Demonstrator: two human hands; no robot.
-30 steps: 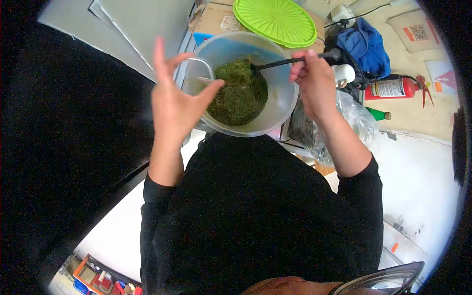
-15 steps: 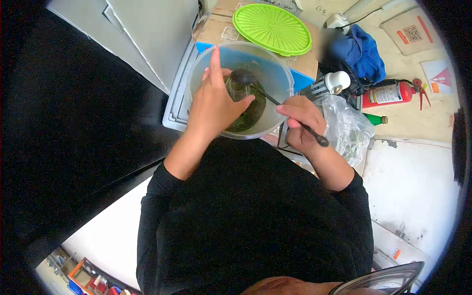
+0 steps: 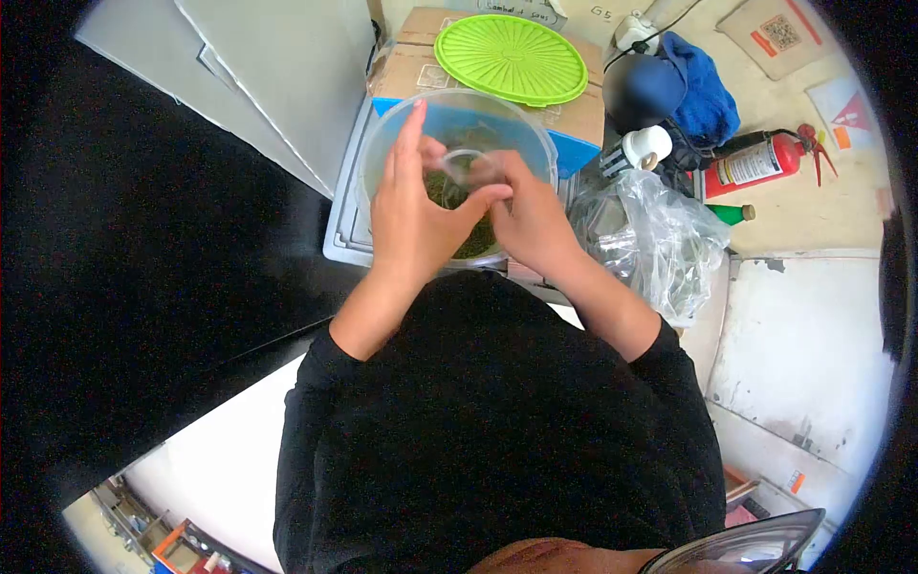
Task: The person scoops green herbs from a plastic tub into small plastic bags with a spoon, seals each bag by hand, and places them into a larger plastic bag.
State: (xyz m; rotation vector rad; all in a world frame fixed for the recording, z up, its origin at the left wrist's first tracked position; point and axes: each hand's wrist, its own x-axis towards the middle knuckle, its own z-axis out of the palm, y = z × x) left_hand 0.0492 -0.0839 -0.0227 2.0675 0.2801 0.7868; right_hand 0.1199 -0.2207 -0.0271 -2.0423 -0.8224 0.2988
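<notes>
Clear cup (image 3: pixel 463 173), likely light and slick, suits gentle side pressure: the left hand (image 3: pixel 413 218) holds it; whether the right hand (image 3: pixel 537 218) grips, I cannot tell.

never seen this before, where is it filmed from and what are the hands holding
No machine here: one person works bare-handed, and every picture comes from one head-worn camera looking forward and down. The left hand curls around a small clear container; the right hand is close against it, though blur hides its exact grip. Below is a large translucent tub with green, shredded-looking stuff inside. Behind the tub, a lime-green lid lies on a cardboard box. To the right are a clear plastic bag and a red fire extinguisher.
</notes>
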